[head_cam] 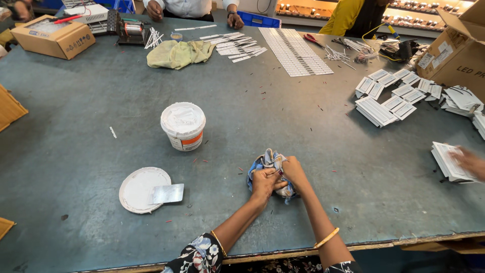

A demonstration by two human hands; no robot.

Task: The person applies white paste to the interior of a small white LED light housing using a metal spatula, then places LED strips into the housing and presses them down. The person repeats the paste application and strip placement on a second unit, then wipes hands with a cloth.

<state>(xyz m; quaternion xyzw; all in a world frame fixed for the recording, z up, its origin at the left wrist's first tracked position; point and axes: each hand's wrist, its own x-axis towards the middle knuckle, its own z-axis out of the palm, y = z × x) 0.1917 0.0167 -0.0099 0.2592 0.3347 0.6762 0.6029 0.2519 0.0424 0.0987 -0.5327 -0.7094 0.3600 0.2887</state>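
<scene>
Bright even light, edges bowed, perhaps slightly soft.

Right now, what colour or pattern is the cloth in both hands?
The cloth is blue and white, patterned; head view shows it best.

Desk [101, 91] dull grey-teal, speckled with tiny red bits. Cloth [270, 161] under both hands is blue and white, patterned. Tub [183, 125] white with an orange band on its label; lid [139, 189] white, a silvery sheet [167, 193] on it. Rag [178, 53] pale yellow-green. Sleeves [199, 255] dark with floral print; bangles [327, 237] gold. Cardboard box [53, 36] brown. Strip panels [298, 50] white. Far person's top [346, 17] mustard yellow. Tray [258, 20] blue.
</scene>
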